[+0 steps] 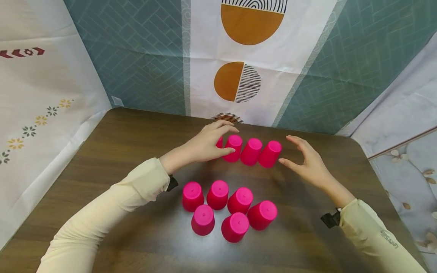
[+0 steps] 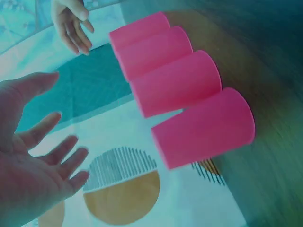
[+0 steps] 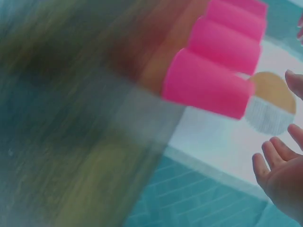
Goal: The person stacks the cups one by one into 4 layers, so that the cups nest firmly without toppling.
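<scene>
And here's the left hand (image 1: 209, 143) at the left end of the back row, thumb and fingers spread, pinching nothing; the left wrist view shows a gap between it and the cups. Over on the right, the right hand (image 1: 308, 165) hovers just beside the row's end, thumb and fingers parted in a curve, also gripping nothing. Between them, 4 upside-down pink cups (image 1: 251, 152) line up side by side, the leftmost partly hidden behind the left hand in the head view. Nearer the person, 6 more pink cups (image 1: 240, 201) stand upside down, clustered on the dark wooden table (image 1: 146, 235), a patterned cloth (image 1: 205, 41) hanging behind.
</scene>
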Tool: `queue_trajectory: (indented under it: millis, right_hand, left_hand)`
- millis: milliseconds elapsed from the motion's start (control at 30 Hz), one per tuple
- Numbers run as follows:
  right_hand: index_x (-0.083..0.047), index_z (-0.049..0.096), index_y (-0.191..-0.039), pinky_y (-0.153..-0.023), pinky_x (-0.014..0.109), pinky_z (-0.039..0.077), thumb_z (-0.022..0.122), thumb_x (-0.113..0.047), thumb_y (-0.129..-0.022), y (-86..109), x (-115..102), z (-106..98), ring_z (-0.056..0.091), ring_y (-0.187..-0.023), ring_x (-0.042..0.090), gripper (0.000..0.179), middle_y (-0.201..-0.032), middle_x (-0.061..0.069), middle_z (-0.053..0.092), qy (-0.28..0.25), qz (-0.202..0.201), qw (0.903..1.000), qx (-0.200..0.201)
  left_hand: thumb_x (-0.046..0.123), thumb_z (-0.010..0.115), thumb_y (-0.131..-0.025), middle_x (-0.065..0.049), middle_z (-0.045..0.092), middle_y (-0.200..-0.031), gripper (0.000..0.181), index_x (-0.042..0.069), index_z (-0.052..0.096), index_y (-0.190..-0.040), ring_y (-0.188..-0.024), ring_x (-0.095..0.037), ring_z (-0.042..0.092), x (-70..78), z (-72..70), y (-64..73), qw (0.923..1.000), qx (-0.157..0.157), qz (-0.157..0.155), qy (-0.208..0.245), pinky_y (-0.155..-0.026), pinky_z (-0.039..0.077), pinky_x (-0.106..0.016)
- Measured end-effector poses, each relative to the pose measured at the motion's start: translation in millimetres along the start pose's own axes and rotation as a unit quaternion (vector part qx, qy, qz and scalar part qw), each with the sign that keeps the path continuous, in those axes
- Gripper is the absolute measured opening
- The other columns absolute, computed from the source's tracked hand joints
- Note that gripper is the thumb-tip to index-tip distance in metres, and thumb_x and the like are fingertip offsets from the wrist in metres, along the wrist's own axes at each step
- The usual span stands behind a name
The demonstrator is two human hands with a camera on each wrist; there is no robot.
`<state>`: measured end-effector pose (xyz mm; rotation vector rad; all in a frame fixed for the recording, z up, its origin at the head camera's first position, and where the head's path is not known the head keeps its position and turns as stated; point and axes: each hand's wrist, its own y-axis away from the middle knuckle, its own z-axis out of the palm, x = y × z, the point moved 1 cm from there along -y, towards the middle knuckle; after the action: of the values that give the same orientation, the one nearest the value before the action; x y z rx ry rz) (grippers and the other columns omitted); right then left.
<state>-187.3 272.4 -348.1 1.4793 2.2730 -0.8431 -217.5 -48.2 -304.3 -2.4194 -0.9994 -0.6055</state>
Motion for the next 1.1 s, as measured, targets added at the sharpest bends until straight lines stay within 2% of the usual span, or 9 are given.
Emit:
queue_trajectory:
  millis: [67, 133, 300, 400, 567, 667, 833, 933, 1100]
  right_hand:
    - [-0.013, 0.044, -0.137, -0.1, 0.046, 0.037, 0.078, -0.016, -0.076, 4.2, -10.5, -2.4, 0.043, -0.126, 0.027, 0.071, -0.137, 0.008, 0.046, 0.008, -0.022, 0.9997, 0.006]
    - [-0.014, 0.046, -0.136, -0.101, 0.035, 0.038, 0.079, -0.016, -0.074, 7.5, -21.0, -2.1, 0.044, -0.125, 0.021, 0.07, -0.137, 0.006, 0.047, 0.016, -0.047, 0.9988, 0.006]
    - [-0.014, 0.047, -0.135, -0.099, 0.014, 0.033, 0.081, -0.014, -0.072, 12.9, -46.5, 3.6, 0.044, -0.125, 0.015, 0.071, -0.136, 0.004, 0.048, 0.004, -0.106, 0.9943, -0.016]
    - [-0.016, 0.047, -0.135, -0.1, 0.016, 0.034, 0.081, -0.016, -0.071, 14.8, -60.8, 8.4, 0.044, -0.125, 0.015, 0.072, -0.136, 0.003, 0.049, -0.006, -0.122, 0.9918, -0.038]
    - [-0.016, 0.046, -0.136, -0.1, 0.033, 0.041, 0.08, -0.024, -0.074, 12.2, -84.9, 23.5, 0.045, -0.124, 0.014, 0.071, -0.135, -0.003, 0.048, -0.017, -0.134, 0.9857, -0.1]
    - [-0.016, 0.043, -0.137, -0.098, 0.038, 0.044, 0.078, -0.029, -0.076, 8.2, -98.2, 35.1, 0.045, -0.123, 0.012, 0.072, -0.136, -0.005, 0.046, -0.019, -0.139, 0.9775, -0.158]
    - [-0.019, 0.044, -0.138, -0.098, 0.038, 0.044, 0.074, -0.036, -0.078, -1.2, -116.2, 51.5, 0.045, -0.125, 0.012, 0.069, -0.136, -0.007, 0.047, 0.026, -0.143, 0.9591, -0.243]
    - [-0.019, 0.045, -0.137, -0.096, 0.037, 0.045, 0.074, -0.037, -0.078, -6.4, -125.9, 62.6, 0.048, -0.123, 0.013, 0.068, -0.134, -0.005, 0.05, 0.054, -0.161, 0.9487, -0.267]
    - [-0.018, 0.045, -0.137, -0.093, 0.036, 0.048, 0.074, -0.038, -0.078, -7.6, -136.7, 78.8, 0.052, -0.118, 0.012, 0.068, -0.132, -0.004, 0.052, 0.075, -0.195, 0.9385, -0.275]
  left_hand:
    - [0.024, 0.071, -0.081, -0.007, 0.047, -0.133, 0.049, 0.01, 0.055, -0.125, -0.124, -0.024, 0.042, 1.5, -3.9, 12.4, 0.9998, -0.011, -0.003, 0.013, -0.102, 0.034, -0.048]
    - [0.023, 0.072, -0.081, -0.008, 0.047, -0.133, 0.048, 0.01, 0.056, -0.124, -0.122, -0.024, 0.044, 0.4, -5.8, 27.5, 0.9994, -0.024, -0.006, 0.025, -0.098, 0.04, -0.046]
    - [0.022, 0.073, -0.08, -0.006, 0.048, -0.131, 0.051, 0.011, 0.054, -0.126, -0.12, -0.023, 0.047, -5.0, -6.4, 70.7, 0.9967, -0.057, -0.03, 0.05, -0.093, 0.047, -0.041]
    - [0.025, 0.074, -0.079, -0.003, 0.048, -0.131, 0.056, 0.014, 0.051, -0.129, -0.119, -0.021, 0.048, -6.5, -5.4, 93.9, 0.9933, -0.079, -0.057, 0.063, -0.093, 0.047, -0.041]
    - [0.031, 0.075, -0.077, 0.0, 0.049, -0.13, 0.064, 0.016, 0.048, -0.133, -0.119, -0.02, 0.048, -5.7, -2.1, 121.9, 0.9852, -0.108, -0.102, 0.087, -0.092, 0.047, -0.044]
    - [0.032, 0.076, -0.077, 0.0, 0.051, -0.127, 0.065, 0.015, 0.048, -0.133, -0.115, -0.019, 0.049, -5.5, 3.2, 129.8, 0.9835, -0.109, -0.106, 0.098, -0.09, 0.048, -0.044]
    - [0.024, 0.077, -0.076, -0.003, 0.054, -0.123, 0.063, 0.011, 0.049, -0.131, -0.107, -0.018, 0.054, -8.2, 14.3, 131.9, 0.9846, -0.105, -0.096, 0.101, -0.083, 0.052, -0.039]
    - [0.018, 0.079, -0.073, -0.006, 0.056, -0.12, 0.064, 0.009, 0.05, -0.129, -0.102, -0.02, 0.056, -10.8, 17.2, 132.0, 0.984, -0.099, -0.108, 0.101, -0.079, 0.053, -0.038]
    - [0.018, 0.082, -0.07, -0.005, 0.061, -0.11, 0.062, 0.006, 0.053, -0.123, -0.095, -0.018, 0.059, -13.5, 18.7, 131.6, 0.9829, -0.083, -0.126, 0.105, -0.078, 0.054, -0.037]
